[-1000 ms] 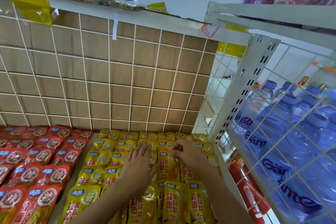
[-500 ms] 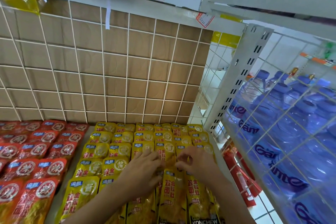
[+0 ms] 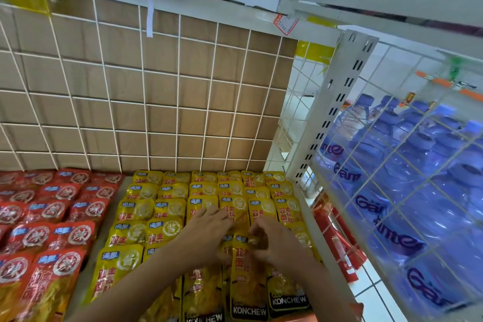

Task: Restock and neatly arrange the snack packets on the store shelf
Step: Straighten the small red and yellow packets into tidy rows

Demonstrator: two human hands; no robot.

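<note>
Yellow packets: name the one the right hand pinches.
The front packet with the middle KONCHEW label: the right hand pinches its top edge.

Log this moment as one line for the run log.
step: arranging | left hand: rests on yellow packets | right hand: pinches one yellow packet at its top | red packets: untouched, left side
</note>
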